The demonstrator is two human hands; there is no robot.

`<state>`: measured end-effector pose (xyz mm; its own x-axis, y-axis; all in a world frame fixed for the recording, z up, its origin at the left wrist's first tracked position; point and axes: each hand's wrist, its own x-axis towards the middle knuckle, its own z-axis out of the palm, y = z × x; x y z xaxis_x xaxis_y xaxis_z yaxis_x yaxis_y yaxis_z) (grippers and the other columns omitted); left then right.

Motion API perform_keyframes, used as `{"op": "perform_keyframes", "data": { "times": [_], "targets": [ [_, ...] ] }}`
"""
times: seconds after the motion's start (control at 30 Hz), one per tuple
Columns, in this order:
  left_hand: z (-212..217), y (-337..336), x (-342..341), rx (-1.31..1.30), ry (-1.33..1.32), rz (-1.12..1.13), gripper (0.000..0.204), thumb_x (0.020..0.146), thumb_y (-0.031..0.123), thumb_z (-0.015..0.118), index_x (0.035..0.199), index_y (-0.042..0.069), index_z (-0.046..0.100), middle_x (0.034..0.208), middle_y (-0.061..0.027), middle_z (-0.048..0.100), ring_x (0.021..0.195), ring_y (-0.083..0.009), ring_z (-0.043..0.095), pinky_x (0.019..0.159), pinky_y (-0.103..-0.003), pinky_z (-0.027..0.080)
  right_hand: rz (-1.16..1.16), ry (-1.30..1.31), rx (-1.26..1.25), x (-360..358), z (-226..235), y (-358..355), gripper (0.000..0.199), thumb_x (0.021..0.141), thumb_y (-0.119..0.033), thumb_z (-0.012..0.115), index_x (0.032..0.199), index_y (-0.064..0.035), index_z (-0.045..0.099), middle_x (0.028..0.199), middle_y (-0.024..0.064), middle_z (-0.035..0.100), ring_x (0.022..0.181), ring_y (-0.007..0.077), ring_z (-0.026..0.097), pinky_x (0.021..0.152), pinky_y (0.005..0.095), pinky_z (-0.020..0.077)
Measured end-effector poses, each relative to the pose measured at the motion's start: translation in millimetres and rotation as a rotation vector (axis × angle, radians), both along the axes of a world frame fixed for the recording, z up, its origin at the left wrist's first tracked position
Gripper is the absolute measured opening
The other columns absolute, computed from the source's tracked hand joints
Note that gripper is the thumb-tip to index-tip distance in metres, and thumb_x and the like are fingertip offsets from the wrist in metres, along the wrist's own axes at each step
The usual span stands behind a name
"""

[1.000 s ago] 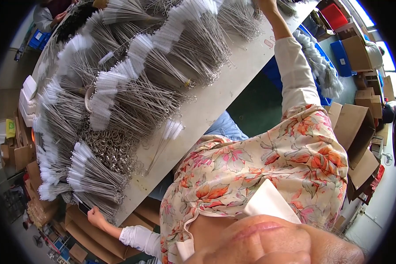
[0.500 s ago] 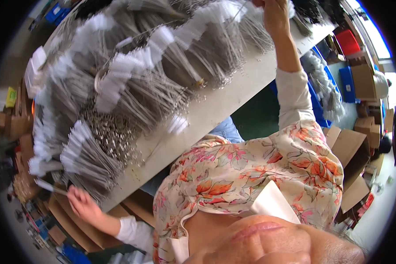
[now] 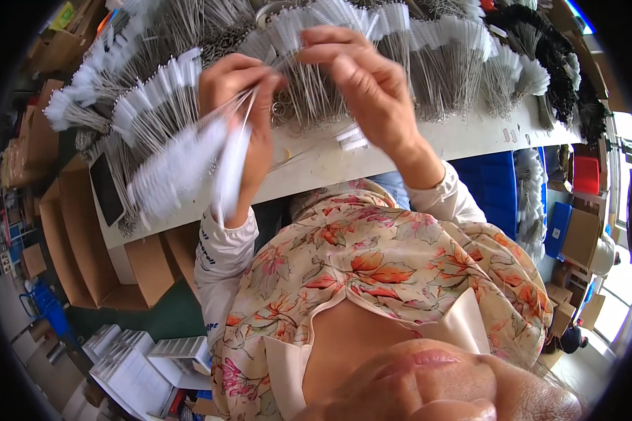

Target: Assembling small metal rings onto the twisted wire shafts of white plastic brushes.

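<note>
Fingers of your left hand are curled tight round a bunch of thin wire-stemmed brushes with white bristle heads, heads fanning down toward seven o'clock, blurred. Your right hand, at three o'clock from it, pinches fingertips half-closed at the wire ends; whether it grips one, you can't tell. Beyond, at twelve o'clock, rows of matching white-tipped wire brushes cover the pale worktable. Brown cardboard boxes sit at eight o'clock.
</note>
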<state>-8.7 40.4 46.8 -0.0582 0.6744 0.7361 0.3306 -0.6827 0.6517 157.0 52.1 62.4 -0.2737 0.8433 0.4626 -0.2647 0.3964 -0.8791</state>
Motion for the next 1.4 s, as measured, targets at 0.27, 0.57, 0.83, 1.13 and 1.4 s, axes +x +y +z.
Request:
{"op": "perform_keyframes", "data": {
  "times": [0.27,0.57,0.83,1.13,1.4],
  "targets": [
    [-40,-14,15,0.221,0.286,-0.018,0.032,0.069,-0.006,0.071,0.099,0.0,0.063,0.106,-0.0134,0.051,0.091,-0.0234,0.059,0.069,-0.025,0.055,0.38,0.763,-0.757,-21,-43,3,0.021,0.095,-0.021,0.047,0.099,-0.0035,0.058,0.083,0.0019,0.061,0.074,0.0099,0.056,0.07,0.0249,0.0488],
    [19,-15,-34,-0.135,0.158,-0.457,0.11,0.061,0.033,0.083,0.139,0.0,0.014,0.137,-0.0198,0.031,0.123,-0.0312,0.041,0.096,-0.039,0.039,0.315,-0.406,-0.288,-16,-1,-17,0.015,0.091,-0.013,0.055,0.097,-0.0009,0.062,0.076,-0.0008,0.06,0.071,0.0041,0.051,0.06,0.0189,0.0408],
    [5,-32,-38,-0.176,0.151,-0.416,0.029,0.075,0.018,0.072,0.097,0.004,0.061,0.092,-0.0086,0.062,0.085,-0.0186,0.061,0.072,-0.029,0.05,0.552,-0.359,-0.434,-2,0,-15,0.019,0.091,-0.021,0.056,0.092,-0.0032,0.062,0.071,-0.0009,0.06,0.06,0.0033,0.049,0.053,0.0192,0.0393],
    [-46,-60,-37,-0.268,0.084,0.06,0.018,0.079,0.018,0.069,0.089,0.004,0.063,0.07,-0.0039,0.059,0.056,-0.0119,0.055,0.05,-0.025,0.046,0.218,-1.067,-0.22,93,-39,-29,0.015,0.084,-0.015,0.059,0.084,-0.0014,0.065,0.074,0.0109,0.064,0.067,0.0216,0.064,0.059,0.032,0.0483],
    [-107,-88,-59,-0.669,0.533,0.321,0.021,0.081,0.022,0.067,0.08,0.003,0.059,0.062,-0.0069,0.058,0.051,-0.0157,0.054,0.049,-0.027,0.043,0.017,-0.893,-0.161,81,-78,-49,0.018,0.078,0.003,0.058,0.094,-0.0024,0.065,0.08,0.0109,0.064,0.065,0.025,0.062,0.06,0.0299,0.0495]
  ]
}}
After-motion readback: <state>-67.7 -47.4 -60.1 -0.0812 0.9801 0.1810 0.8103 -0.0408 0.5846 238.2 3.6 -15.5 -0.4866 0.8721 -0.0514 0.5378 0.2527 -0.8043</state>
